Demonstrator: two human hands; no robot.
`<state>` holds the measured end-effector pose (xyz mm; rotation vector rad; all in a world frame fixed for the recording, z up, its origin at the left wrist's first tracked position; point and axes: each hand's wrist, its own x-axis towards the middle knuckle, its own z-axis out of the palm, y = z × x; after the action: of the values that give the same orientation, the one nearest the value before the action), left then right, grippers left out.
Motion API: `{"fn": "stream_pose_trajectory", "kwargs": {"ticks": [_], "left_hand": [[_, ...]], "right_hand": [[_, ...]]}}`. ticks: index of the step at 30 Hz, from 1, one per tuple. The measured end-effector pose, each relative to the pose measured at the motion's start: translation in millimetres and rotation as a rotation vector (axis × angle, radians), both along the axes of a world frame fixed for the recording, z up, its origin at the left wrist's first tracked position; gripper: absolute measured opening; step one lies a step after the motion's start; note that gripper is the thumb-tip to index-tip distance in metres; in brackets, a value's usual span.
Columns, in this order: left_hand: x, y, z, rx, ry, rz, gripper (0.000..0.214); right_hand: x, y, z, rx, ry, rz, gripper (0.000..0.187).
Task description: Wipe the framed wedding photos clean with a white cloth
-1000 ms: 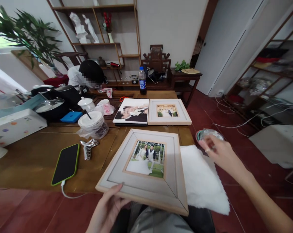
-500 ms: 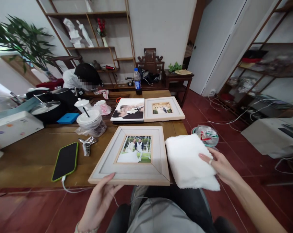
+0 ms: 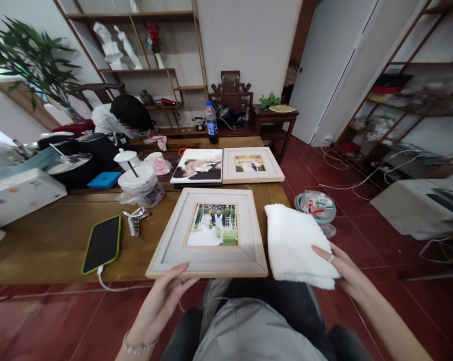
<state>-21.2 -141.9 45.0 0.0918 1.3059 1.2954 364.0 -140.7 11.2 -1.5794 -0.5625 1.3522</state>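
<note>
A wooden picture frame with a wide pale mat and a photo of a couple sits at the table's front edge. My left hand grips its lower left edge, thumb on top and fingers underneath. My right hand holds a folded white cloth by its right side, thumb on top and the other fingers mostly hidden behind it. The cloth is to the right of the picture frame, with a narrow gap between them.
Behind lie a photo album and a second picture frame, near a bottle. On the left are a phone with a cable, a lidded cup and a blue box. Another person bends down behind the table.
My left hand and the picture frame have shifted slightly right. The cloth has moved a little to the right, away from the frame's edge, still in my right hand.
</note>
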Motion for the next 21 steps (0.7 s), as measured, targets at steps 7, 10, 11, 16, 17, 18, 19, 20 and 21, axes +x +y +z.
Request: {"fn": "stream_pose_trajectory", "kwargs": {"ticks": [7,10,11,16,17,18,19,20,21], "left_hand": [[2.0,0.5,-10.6,0.085,-0.06,-0.13,0.022],[10.2,1.3,-6.2,0.085,-0.076,-0.142,0.023],[13.2,1.3,-5.0,0.092,-0.082,-0.151,0.025],[23.2,1.3,-3.6,0.119,-0.112,-0.175,0.042],[24.0,1.2,-4.2,0.121,-0.117,-0.173,0.044],[24.7,1.2,-4.8,0.124,-0.122,-0.168,0.046],[25.4,1.1,-5.4,0.129,-0.126,-0.164,0.047],[26.3,1.1,-6.0,0.136,-0.131,-0.163,0.048],[27.6,1.1,-6.4,0.147,-0.138,-0.167,0.049]], "right_hand": [[5.3,4.8,42.3,0.026,0.126,-0.124,0.042],[3.6,14.4,81.2,0.083,0.115,-0.12,0.041],[0.7,19.1,92.7,0.097,0.135,-0.093,0.037],[-26.6,49.6,122.9,0.246,-0.048,0.192,0.034],[-32.2,55.3,124.6,0.282,-0.075,0.24,0.036],[-37.3,60.4,125.5,0.308,-0.065,0.27,0.038],[-41.9,64.8,125.7,0.323,-0.027,0.282,0.039],[-46.1,68.7,124.9,0.328,0.022,0.287,0.039],[-50.1,72.3,123.0,0.334,0.066,0.296,0.04]]}}
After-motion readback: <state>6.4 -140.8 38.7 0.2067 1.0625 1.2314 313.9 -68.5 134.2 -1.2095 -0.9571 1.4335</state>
